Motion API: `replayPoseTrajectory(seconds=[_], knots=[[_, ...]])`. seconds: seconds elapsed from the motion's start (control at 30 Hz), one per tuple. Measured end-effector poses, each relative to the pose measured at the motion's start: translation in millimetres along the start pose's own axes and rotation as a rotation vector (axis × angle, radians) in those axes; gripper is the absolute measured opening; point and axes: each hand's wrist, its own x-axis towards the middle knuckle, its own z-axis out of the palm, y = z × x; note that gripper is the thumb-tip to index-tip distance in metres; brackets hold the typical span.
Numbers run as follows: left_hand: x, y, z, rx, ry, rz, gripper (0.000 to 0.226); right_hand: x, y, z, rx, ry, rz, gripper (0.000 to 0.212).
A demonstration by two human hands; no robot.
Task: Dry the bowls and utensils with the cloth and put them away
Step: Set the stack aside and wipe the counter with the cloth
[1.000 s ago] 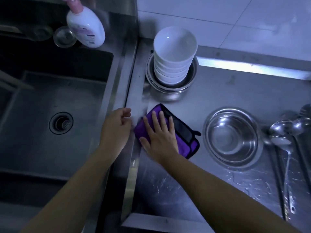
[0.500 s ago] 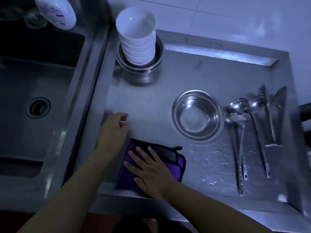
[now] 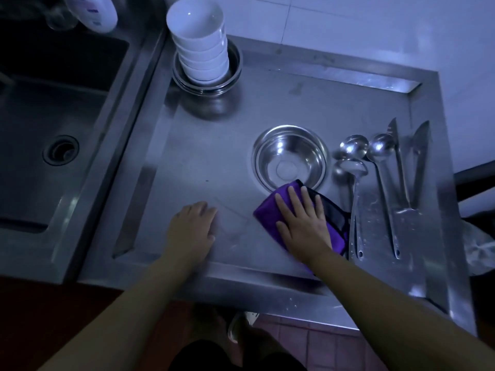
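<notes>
My right hand point(image 3: 301, 223) presses flat on a purple cloth point(image 3: 265, 212) with a black edge, lying on the steel drainboard point(image 3: 203, 156). The cloth's far corner touches a steel bowl point(image 3: 290, 156) that stands upright just beyond it. My left hand point(image 3: 194, 226) rests flat on the bare drainboard, left of the cloth. Several white bowls point(image 3: 199, 41) are stacked inside steel bowls point(image 3: 233, 73) at the back left. To the right of the cloth lie steel ladles and spoons point(image 3: 353, 167) and tongs point(image 3: 417, 167).
A deep sink point(image 3: 61, 124) with a round drain lies to the left. A white bottle point(image 3: 99, 12) stands at its back corner. White tiled wall runs behind. The drainboard has raised rims on the far and right sides.
My right hand has slid the cloth to the right, from near the front left of the drainboard up to the steel bowl. My left hand has opened flat on the surface.
</notes>
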Motion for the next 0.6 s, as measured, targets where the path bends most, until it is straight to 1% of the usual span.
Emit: replayPoseTrajectory(seconds=[0.1,0.23,0.37,0.6], knots=[[-8,-8,0,-0.085,0.012,-0.013,0.053,-23,-12,9,0.038,0.004,0.088,0.060],[-23,-30,-5,-0.244,0.171,-0.075,0.041,-42,-33,16,0.062,-0.085,0.115,0.061],[-37,-57,-8,-0.314,0.240,-0.165,0.031,-46,-61,16,0.097,-0.156,0.025,0.061],[-63,-98,-14,-0.406,0.294,-0.270,0.030,-35,-151,9,0.116,-0.199,-0.200,0.061]])
